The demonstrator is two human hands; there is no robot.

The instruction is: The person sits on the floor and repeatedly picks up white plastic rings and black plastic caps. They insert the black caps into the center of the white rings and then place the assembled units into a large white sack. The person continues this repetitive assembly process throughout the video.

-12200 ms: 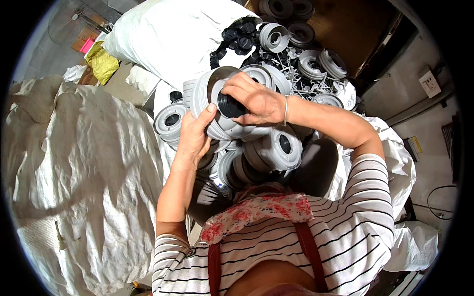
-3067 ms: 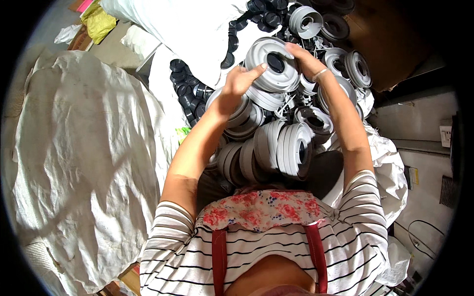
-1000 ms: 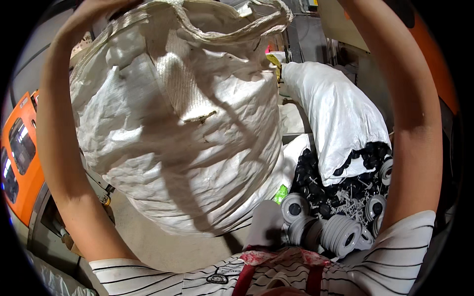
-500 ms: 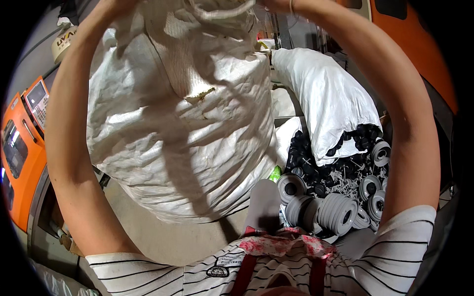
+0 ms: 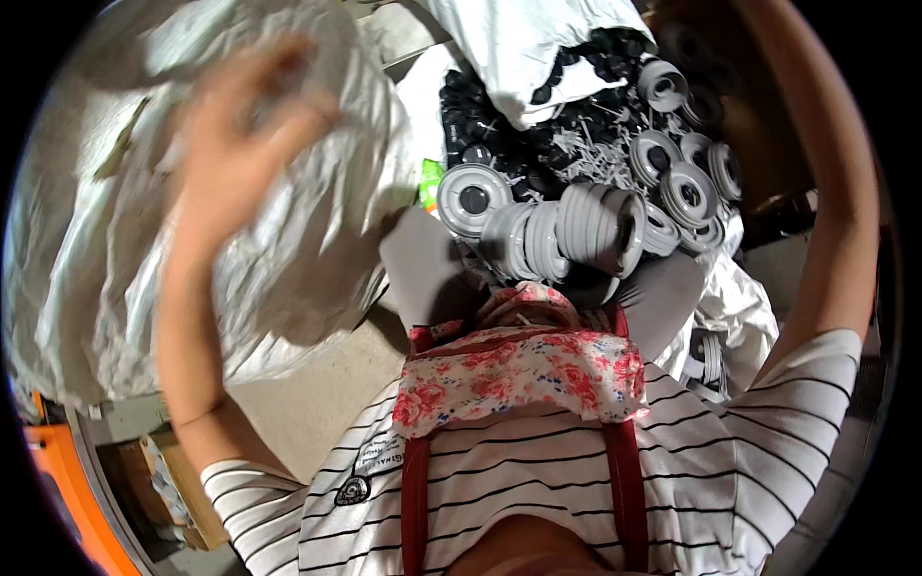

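Pale floor [image 5: 322,389] showed between the bulky white woven sack [image 5: 82,254] at the left and the grey trousers [image 5: 427,264]. Blurred in front of that sack, the left hand [image 5: 240,139] had thumb and fingers spread wide, its grip holding nothing visible; whether it touched the fabric could not be told. Past the far edge on the right, the right hand was out of view, only its forearm [image 5: 836,163] showing, so that grip could not be judged. Nested grey plastic rings [image 5: 586,226] lay tipped on their sides between the legs, with a flat grey disc [image 5: 473,200] at their left. Farther off were black round caps [image 5: 461,110] and thin pale sticks [image 5: 591,149]. For good handling, a flat palm against a broad fold would probably have steadied the sack better than a fingertip pinch, while steady legs would have helped cradle the rings; a nested row seemed likely to slide apart unless supported at both ends.
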